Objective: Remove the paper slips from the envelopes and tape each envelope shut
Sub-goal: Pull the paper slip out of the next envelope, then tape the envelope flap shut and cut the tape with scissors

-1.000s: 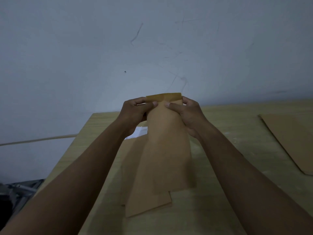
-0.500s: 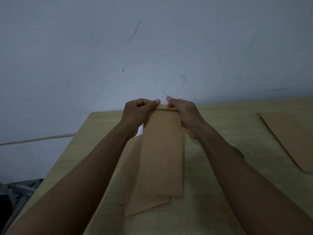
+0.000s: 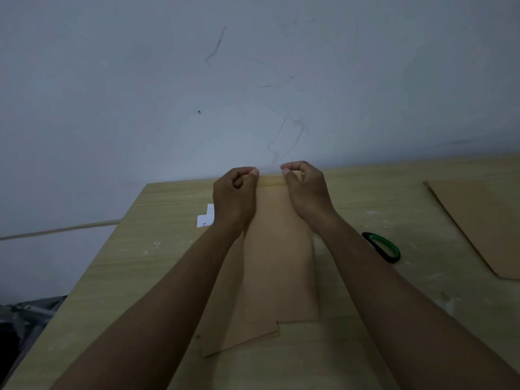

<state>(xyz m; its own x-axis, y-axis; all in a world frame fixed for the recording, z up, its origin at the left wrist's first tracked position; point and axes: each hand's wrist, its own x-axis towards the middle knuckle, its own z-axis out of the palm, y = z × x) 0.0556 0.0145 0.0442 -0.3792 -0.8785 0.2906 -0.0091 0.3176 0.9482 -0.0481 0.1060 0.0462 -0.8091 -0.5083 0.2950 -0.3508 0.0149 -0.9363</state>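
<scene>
Left hand (image 3: 235, 197) and right hand (image 3: 305, 192) pinching folded flap (image 3: 271, 182) of brown envelope (image 3: 280, 266), flat on table (image 3: 135, 266)

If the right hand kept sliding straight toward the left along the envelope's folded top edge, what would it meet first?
Most likely the left hand, whose fingertips press the same folded flap just across from the right hand; only bare flap lies between them.

Plain workroom: scuffed bare wall (image 3: 140, 80) behind a wooden table (image 3: 365, 347).
</scene>
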